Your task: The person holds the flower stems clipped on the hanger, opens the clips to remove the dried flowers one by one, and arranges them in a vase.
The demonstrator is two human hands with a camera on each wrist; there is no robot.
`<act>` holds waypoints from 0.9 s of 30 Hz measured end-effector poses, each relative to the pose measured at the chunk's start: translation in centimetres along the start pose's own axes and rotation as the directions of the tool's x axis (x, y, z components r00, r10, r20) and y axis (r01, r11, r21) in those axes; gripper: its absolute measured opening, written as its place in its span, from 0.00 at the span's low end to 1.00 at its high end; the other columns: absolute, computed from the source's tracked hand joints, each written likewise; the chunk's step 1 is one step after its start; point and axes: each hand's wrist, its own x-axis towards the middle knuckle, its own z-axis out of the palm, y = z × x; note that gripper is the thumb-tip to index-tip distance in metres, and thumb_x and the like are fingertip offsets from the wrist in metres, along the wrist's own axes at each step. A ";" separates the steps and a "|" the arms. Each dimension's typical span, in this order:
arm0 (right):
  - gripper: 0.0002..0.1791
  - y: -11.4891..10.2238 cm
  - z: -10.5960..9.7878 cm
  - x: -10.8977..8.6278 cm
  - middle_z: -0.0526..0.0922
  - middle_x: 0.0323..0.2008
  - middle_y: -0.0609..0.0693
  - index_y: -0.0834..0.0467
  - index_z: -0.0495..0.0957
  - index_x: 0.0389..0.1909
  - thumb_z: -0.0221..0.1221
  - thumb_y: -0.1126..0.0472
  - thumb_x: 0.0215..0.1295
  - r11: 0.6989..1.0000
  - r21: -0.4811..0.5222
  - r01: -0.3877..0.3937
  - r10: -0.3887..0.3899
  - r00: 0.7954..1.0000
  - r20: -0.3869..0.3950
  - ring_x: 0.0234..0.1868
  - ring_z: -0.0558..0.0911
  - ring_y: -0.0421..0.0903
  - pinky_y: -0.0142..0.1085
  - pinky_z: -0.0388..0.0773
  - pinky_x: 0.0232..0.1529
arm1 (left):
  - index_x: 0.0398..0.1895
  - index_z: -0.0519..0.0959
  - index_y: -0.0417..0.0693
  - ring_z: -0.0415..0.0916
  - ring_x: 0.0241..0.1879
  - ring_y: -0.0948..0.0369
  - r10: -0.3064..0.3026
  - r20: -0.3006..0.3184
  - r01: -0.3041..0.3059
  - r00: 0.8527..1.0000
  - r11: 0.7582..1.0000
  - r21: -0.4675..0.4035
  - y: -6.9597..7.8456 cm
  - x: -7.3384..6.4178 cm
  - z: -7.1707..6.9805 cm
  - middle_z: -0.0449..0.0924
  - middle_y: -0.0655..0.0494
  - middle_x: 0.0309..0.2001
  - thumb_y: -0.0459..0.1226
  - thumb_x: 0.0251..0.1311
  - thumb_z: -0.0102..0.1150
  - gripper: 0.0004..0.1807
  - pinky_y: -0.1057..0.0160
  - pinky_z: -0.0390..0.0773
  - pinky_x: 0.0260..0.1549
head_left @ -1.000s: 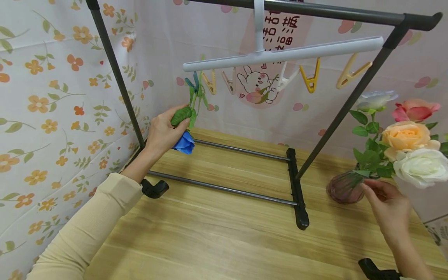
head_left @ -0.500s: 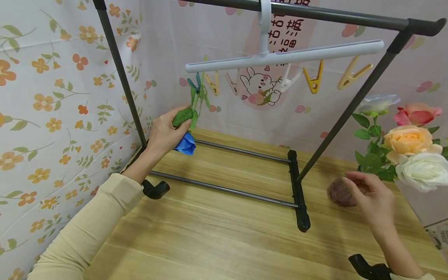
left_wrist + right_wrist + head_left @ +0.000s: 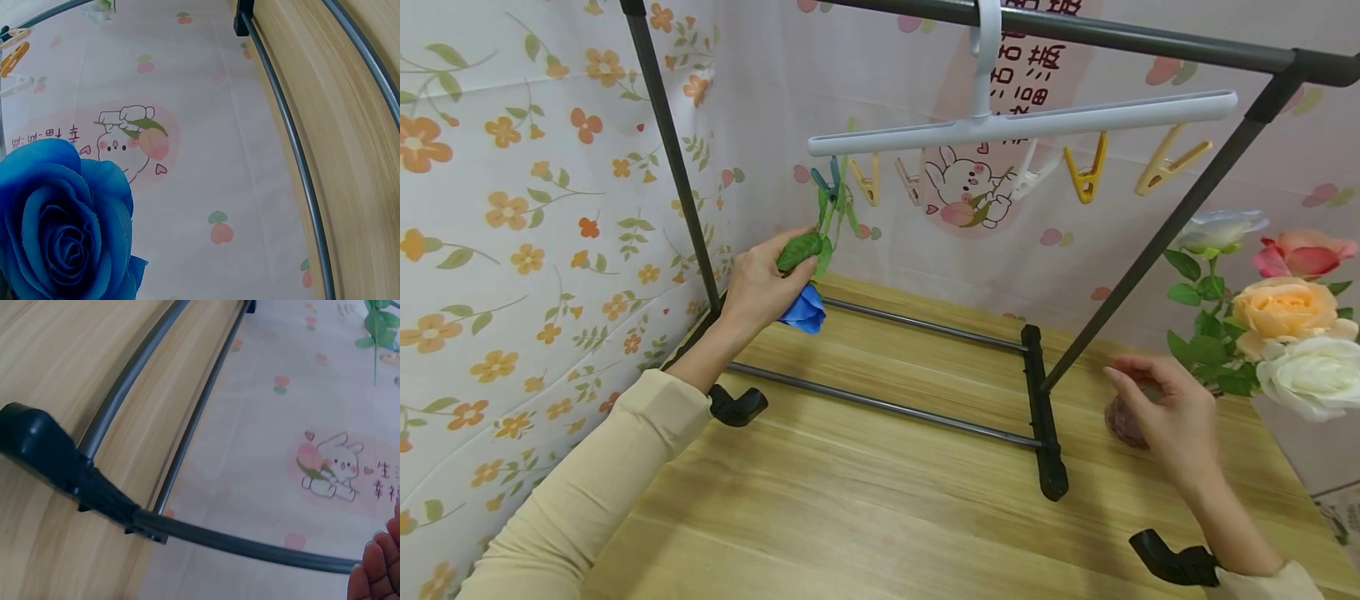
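My left hand (image 3: 758,283) holds an artificial blue rose (image 3: 806,310) by its leafy stem, bloom pointing down. The stem's upper end is at a teal clothespin (image 3: 827,180) below the left end of a white hanger (image 3: 1022,125). In the left wrist view the blue rose (image 3: 69,231) fills the lower left. My right hand (image 3: 1176,417) is in the air on the right, thumb and fingers apart with nothing between them. Behind it, partly hidden, stands a purplish glass vase (image 3: 1123,423) with several artificial roses (image 3: 1285,308). Its fingers (image 3: 376,569) show at the right wrist view's edge.
The hanger hangs from the top bar (image 3: 1150,46) of a dark metal rack. More clothespins, including a yellow one (image 3: 1086,171), hang along it. The rack's right foot (image 3: 1048,450) and lower rails (image 3: 880,408) rest on the wooden table (image 3: 850,508). Patterned cloth (image 3: 527,275) lines the left side and back.
My right hand has moved left, away from the flower stems and across the front of the vase. My left hand keeps its hold on the blue rose. The head view has shifted slightly.
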 end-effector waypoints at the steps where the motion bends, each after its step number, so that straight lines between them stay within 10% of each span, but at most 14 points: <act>1: 0.08 -0.1 0.1 0.1 0.75 0.37 0.17 0.69 0.83 0.38 0.64 0.76 0.56 1.000 0.001 0.009 -0.009 1.000 0.001 0.36 0.74 0.17 0.10 0.67 0.38 | 0.64 0.75 0.50 0.78 0.23 0.51 0.002 0.000 -0.002 1.000 1.000 -0.001 0.0 0.0 0.0 0.86 0.39 0.36 0.38 0.64 0.58 0.24 0.64 0.64 0.18; 13: 0.12 -1.9 2.0 2.0 0.82 0.37 0.33 0.63 0.85 0.37 0.64 0.79 0.54 0.988 0.105 0.114 -0.117 0.993 0.018 0.38 0.77 0.20 0.12 0.71 0.41 | 0.64 0.75 0.50 0.74 0.20 0.54 0.007 0.000 -0.007 1.000 1.000 -0.002 0.1 -0.2 -0.1 0.85 0.40 0.31 0.38 0.65 0.58 0.24 0.64 0.63 0.18; 23: 0.10 -3.3 3.6 2.9 0.75 0.38 0.21 0.67 0.84 0.38 0.65 0.78 0.54 0.984 0.084 0.158 -0.163 0.985 0.049 0.37 0.74 0.17 0.12 0.71 0.41 | 0.64 0.75 0.50 0.67 0.14 0.67 0.006 0.004 -0.006 1.000 1.000 -0.018 -0.1 -0.4 -0.4 0.83 0.40 0.27 0.38 0.65 0.58 0.23 0.65 0.61 0.16; 27: 0.10 -3.9 4.1 3.3 0.74 0.37 0.20 0.67 0.84 0.38 0.64 0.77 0.55 0.986 0.083 0.147 -0.152 0.987 0.058 0.36 0.74 0.18 0.11 0.70 0.39 | 0.64 0.76 0.49 0.74 0.18 0.57 0.013 -0.002 -0.013 1.000 1.000 -0.024 -0.1 -0.4 -0.5 0.85 0.40 0.30 0.38 0.64 0.59 0.23 0.64 0.64 0.18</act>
